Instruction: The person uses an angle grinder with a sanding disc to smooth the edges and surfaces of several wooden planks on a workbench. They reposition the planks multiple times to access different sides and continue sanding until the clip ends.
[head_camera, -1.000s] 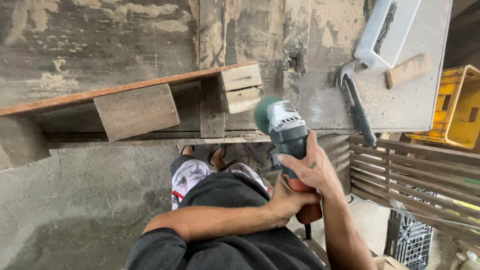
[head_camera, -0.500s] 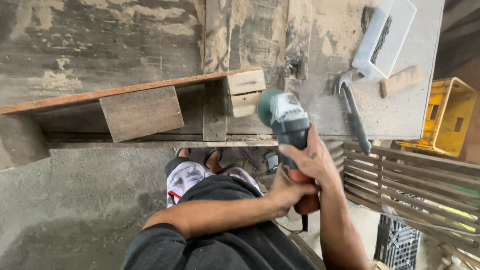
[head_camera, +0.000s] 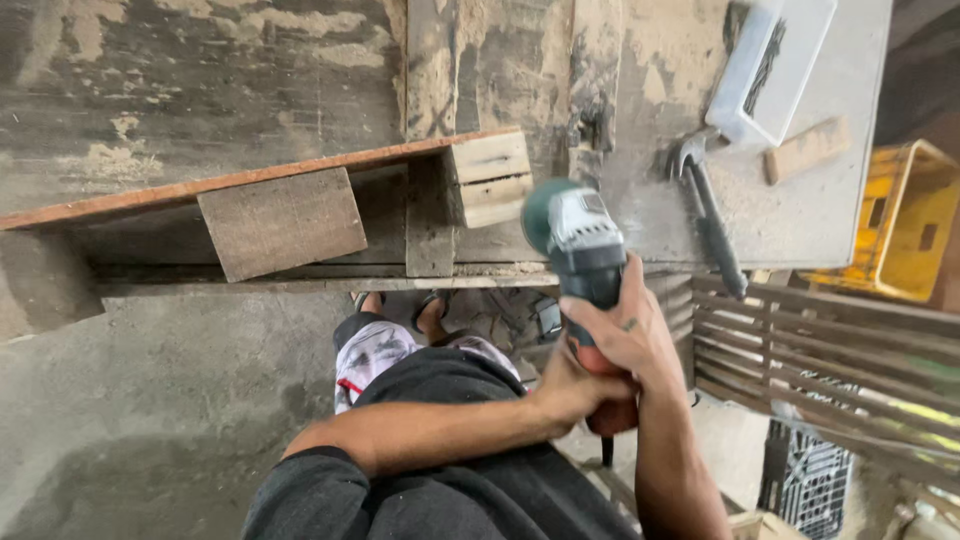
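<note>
Angle grinder (head_camera: 580, 245) gripped by both fists, right hand (head_camera: 625, 335) above left hand (head_camera: 565, 385).

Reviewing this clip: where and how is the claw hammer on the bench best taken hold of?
Grip the hammer by its long dark handle, near the free end at the bench's near edge, coming from the person's side. The claw head lies farther back beside the white tray, so the handle end is the open part.
</note>
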